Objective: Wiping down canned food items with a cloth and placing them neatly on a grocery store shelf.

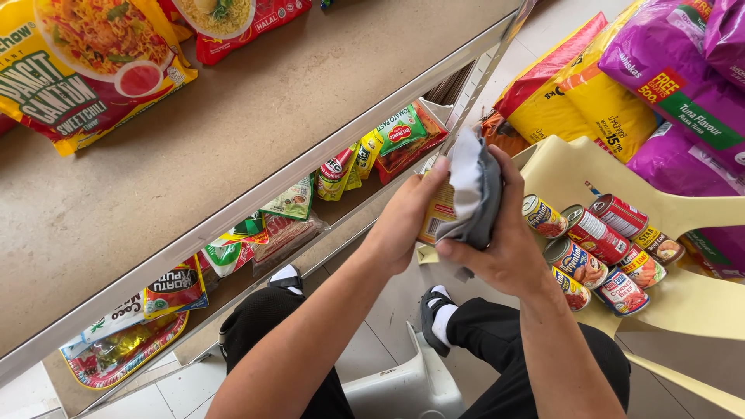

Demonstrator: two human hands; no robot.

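A yellow can (439, 211) sits between both hands beside the metal shelf edge, half wrapped in a grey cloth (475, 190). The left hand (405, 221) curls its fingers around the can; the right hand (508, 240) clasps the cloth against it. Just right, a cream plastic chair (691, 299) holds a cluster of tins (597, 248). Sachets (341, 171) line the lower shelf (256, 271) over a tiled floor.

Grocery shop: stocked shelf (233, 155) w/ noodle packs (74, 70), cans (597, 248).

We see a cluster of cans (601, 248) on a cream plastic chair (698, 299). Behind that chair lie purple and yellow bags (621, 85); left of it, a shelf (178, 155) holds noodle packs (77, 66).
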